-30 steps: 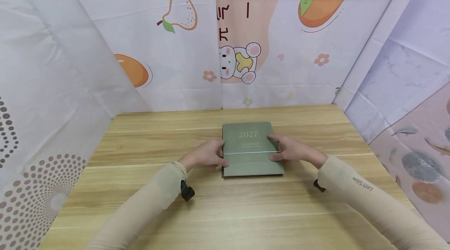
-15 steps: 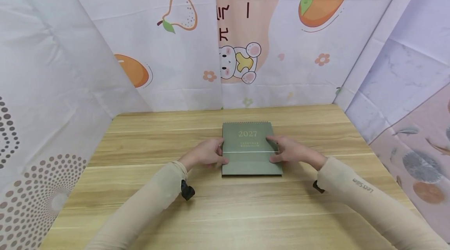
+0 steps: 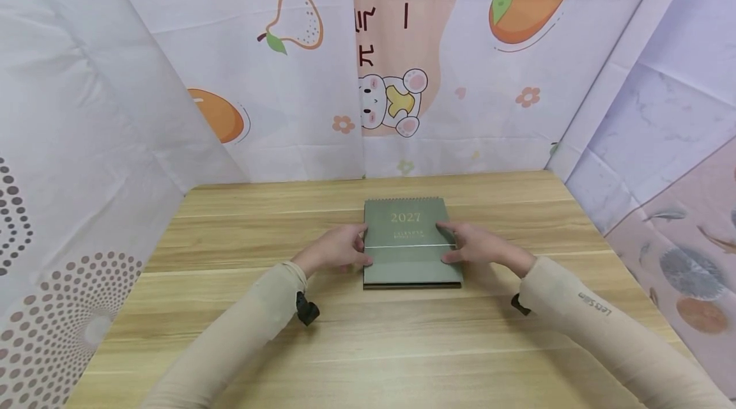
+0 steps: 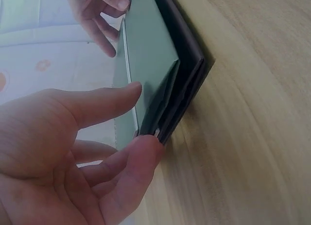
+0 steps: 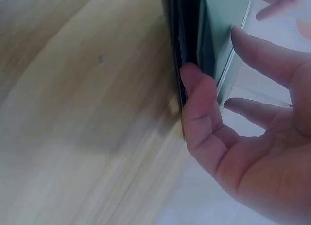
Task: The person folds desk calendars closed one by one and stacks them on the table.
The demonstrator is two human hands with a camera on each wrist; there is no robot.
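Note:
A green desk calendar (image 3: 409,271) with a gold "2027" lies on the table, its spiral binding at the far edge. Thumb on the cover and fingers at the side edge, my left hand (image 3: 338,248) grips the calendar's left side. My right hand (image 3: 480,244) holds the opposite side in a similar way, one fingertip on the cover. Both wrist views show a gap between the green cover part (image 4: 150,45) and the dark base (image 4: 187,45) below. In the right wrist view a curled finger (image 5: 201,96) reaches into the side of that gap.
The wood-grain table (image 3: 391,351) extends around the calendar on all sides. Behind it hangs a white curtain (image 3: 299,96) printed with fruit and a cartoon animal. More patterned cloth (image 3: 678,217) borders the right side. A dark strap piece (image 3: 307,310) shows under the left wrist.
The calendar's cover has shifted slightly away at its front edge, and a dark strip of base shows more beneath it. Both hands have stayed nearly in place.

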